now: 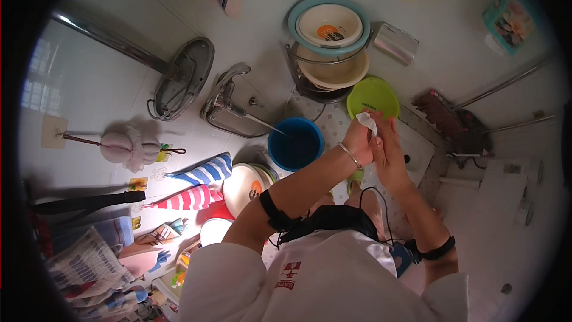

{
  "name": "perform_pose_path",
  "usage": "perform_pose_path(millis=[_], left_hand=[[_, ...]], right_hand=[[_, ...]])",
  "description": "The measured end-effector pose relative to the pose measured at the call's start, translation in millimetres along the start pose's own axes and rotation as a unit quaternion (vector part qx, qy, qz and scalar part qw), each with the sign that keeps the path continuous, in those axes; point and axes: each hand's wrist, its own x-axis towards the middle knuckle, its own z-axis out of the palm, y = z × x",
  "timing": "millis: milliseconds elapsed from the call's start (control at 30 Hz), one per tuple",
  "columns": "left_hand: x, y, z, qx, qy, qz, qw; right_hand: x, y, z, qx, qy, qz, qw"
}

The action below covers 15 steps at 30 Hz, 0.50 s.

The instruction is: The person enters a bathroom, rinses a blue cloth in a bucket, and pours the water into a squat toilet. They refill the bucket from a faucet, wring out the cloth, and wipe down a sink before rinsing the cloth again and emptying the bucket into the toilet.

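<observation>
My left hand [361, 141], with a bracelet at its wrist, and my right hand [389, 156] are close together in front of me. A small white crumpled piece, tissue or cloth [367, 123], shows at the fingers of my left hand; the exact grip is hard to see. Behind the hands lies a lime-green basin [373, 96]. To their left, a thin stream of water runs from the wall faucet [232, 108] into a blue bucket [296, 144].
A rack [292, 60] holds stacked basins, a light-blue one [328, 2] among them. A squat toilet [418, 147] is set into the floor at right. Striped towels [203, 170] hang at left, near a beige basin [241, 188]. A metal pipe [111, 44] crosses the upper left.
</observation>
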Motion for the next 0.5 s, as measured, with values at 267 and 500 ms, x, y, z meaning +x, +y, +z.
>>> perform_pose_path(millis=[267,500], left_hand=[[19.1,-53.5,23.4,0.208,0.022,-0.123,0.970],[26.6,-140.1,20.3,0.296,0.106,-0.116,0.942]], right_hand=[[-28.7,21.3,-43.5,0.136,0.188,0.257,0.938],[-78.4,21.7,-91.7,0.405,0.412,0.374,0.725]])
